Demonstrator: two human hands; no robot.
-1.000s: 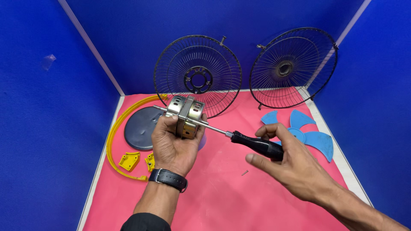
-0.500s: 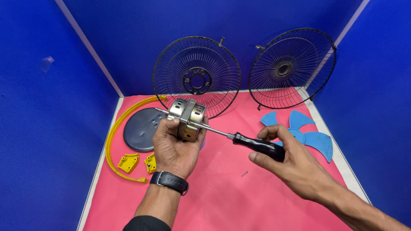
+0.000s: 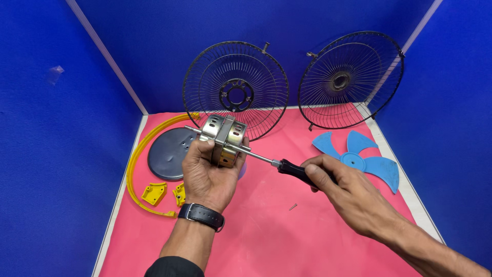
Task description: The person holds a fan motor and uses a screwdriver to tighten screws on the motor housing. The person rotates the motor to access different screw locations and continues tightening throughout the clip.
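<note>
Left hand (image 3: 207, 174) closed around silver fan motor (image 3: 224, 139), held up above pink mat (image 3: 266, 236). Right hand (image 3: 353, 197) wrapped tight on black-handled screwdriver (image 3: 287, 166), shaft reaching to the motor's side. Small loose screw (image 3: 292, 206) lying on mat between the wrists. Dark round base (image 3: 166, 153), yellow ring (image 3: 134, 161), blue fan blade (image 3: 366, 163) and two wire guards (image 3: 236, 90) set around.

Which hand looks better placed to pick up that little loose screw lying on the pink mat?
Probably the right hand: the screw lies just beside it, though it holds the screwdriver. The left hand grips the motor.
</note>
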